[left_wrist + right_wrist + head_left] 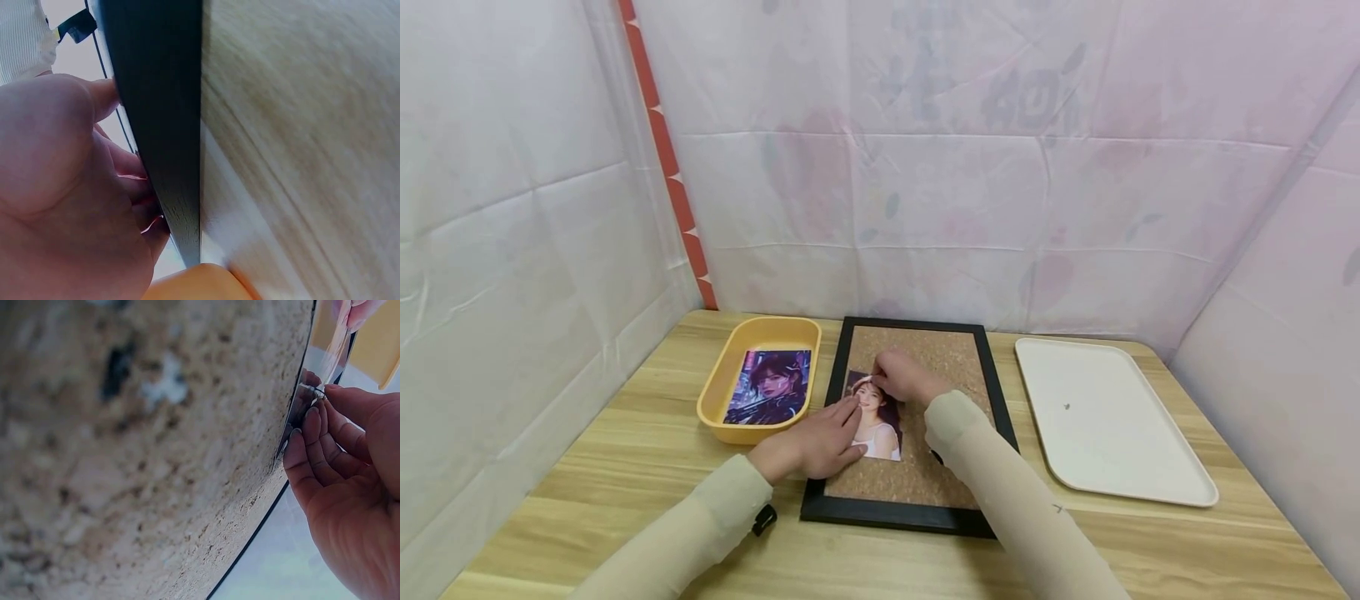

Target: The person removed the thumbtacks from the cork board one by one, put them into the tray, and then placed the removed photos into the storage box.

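Observation:
A photo [880,437] of a person in a white top lies upright on the left part of a black-framed cork board [936,475]. My left hand [826,439] rests across the photo's left edge, fingers extended and pressing it to the cork. At the photo's top, my right hand [904,375] has its fingers bent down. In the right wrist view, thumb and index finger of that hand [350,450] pinch a small pin [319,392] against the glossy photo surface. The pin's head is mostly hidden by the fingertips.
Left of the board stands a yellow tray [709,398] holding a purple-blue illustrated picture [771,387]. A white tray [1112,425] lies on the right, with a tiny dark item [1067,407] on it. Everything is on a wood-grain table [625,467] before hanging cloth [955,192].

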Demonstrator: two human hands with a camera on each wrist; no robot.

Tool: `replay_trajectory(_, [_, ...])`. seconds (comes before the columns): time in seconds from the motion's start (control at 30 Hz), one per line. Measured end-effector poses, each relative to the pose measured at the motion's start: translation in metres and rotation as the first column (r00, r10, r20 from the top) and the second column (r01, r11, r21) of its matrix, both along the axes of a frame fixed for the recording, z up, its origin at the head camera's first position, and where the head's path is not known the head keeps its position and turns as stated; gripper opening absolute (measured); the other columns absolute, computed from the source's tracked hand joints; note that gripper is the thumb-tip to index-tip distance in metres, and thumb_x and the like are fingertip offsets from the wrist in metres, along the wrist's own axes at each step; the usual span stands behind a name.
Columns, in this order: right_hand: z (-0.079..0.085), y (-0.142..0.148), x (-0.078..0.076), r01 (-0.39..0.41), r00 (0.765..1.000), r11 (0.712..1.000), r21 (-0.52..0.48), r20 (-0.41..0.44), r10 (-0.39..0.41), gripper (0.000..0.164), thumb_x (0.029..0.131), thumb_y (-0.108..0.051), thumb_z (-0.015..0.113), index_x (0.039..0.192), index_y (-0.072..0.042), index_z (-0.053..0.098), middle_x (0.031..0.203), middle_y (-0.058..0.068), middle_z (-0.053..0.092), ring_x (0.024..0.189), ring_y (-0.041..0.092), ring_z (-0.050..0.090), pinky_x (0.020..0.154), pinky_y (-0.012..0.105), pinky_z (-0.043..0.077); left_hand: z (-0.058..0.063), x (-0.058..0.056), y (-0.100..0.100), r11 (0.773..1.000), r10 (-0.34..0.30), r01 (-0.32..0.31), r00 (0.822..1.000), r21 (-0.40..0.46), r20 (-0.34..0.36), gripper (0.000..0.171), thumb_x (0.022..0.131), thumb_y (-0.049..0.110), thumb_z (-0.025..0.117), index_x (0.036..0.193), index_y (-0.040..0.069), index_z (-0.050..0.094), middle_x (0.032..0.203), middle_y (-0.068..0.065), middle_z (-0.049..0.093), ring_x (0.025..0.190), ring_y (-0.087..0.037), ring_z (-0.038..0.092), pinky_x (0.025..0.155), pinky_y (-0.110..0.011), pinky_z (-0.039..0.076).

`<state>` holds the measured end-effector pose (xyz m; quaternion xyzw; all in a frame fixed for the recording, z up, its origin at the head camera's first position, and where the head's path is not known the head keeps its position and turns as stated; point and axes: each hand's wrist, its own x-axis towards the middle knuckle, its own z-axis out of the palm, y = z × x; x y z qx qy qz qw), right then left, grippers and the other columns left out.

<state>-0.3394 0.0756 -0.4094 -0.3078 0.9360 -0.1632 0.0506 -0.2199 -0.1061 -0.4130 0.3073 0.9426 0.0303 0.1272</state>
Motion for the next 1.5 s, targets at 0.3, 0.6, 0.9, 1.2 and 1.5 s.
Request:
replay_trajectory(0.3, [-0.002,0.0,-0.001,0.001,1.0,1.0,-0.021,0.0,-0.001,0.011,0.101,-0.005,0.062,0.096,-0.003,0.072,0.084,0.006,0.07,0.073,0.015,0.061,0.07,0.03,0.056,0.0,-0.001,0.0,1.0,0.003,-0.003,1.0,-0.005,0.008,0.068,0.111,0.041,0.04,0.158,-0.006,0.028,0.168,-0.021,0.019,0.157,-0.033,0.015,0.126,-0.044,0.018])
replay_trajectory(0.6, [-0.003,0.001,-0.002,0.003,1.0,1.0,-0.018,0.005,-0.003,0.012,0.101,-0.006,0.062,0.097,-0.003,0.073,0.084,0.005,0.07,0.072,0.014,0.061,0.069,0.03,0.055,0.002,0.0,0.001,1.0,0.01,-0.01,1.0,-0.006,0.022,0.067,0.111,0.04,0.04,0.158,-0.006,0.028,0.168,-0.021,0.018,0.157,-0.033,0.014,0.126,-0.045,0.017])
replay_trajectory(0.9, [-0.002,0.003,-0.004,0.01,1.0,0.998,-0.054,0.025,-0.009,0.014,0.101,-0.007,0.062,0.097,-0.001,0.074,0.084,0.007,0.071,0.072,0.015,0.061,0.069,0.03,0.054,-0.001,-0.001,-0.001,1.0,-0.013,0.013,1.0,0.019,0.011,0.067,0.111,0.038,0.04,0.157,-0.009,0.028,0.167,-0.025,0.019,0.156,-0.036,0.015,0.126,-0.048,0.017])
replay_trajectory(1.2, [0.001,0.012,-0.003,0.027,0.995,0.992,-0.123,0.099,-0.015,0.014,0.102,-0.006,0.059,0.1,0.002,0.071,0.087,0.009,0.069,0.074,0.015,0.061,0.068,0.029,0.053,-0.002,-0.003,-0.001,0.999,-0.034,0.034,0.999,0.018,0.011,0.068,0.111,0.039,0.037,0.158,-0.009,0.024,0.167,-0.026,0.016,0.157,-0.037,0.012,0.126,-0.048,0.016])
replay_trajectory(1.5, [0.006,0.024,0.005,0.104,0.985,0.972,-0.209,0.16,-0.071,0.012,0.104,-0.01,0.058,0.101,-0.002,0.067,0.088,0.006,0.064,0.075,0.016,0.058,0.066,0.029,0.05,-0.007,-0.007,-0.002,1.0,-0.02,0.02,1.0,-0.003,0.015,0.071,0.111,0.043,0.037,0.159,-0.007,0.023,0.169,-0.023,0.014,0.157,-0.035,0.011,0.127,-0.046,0.015])
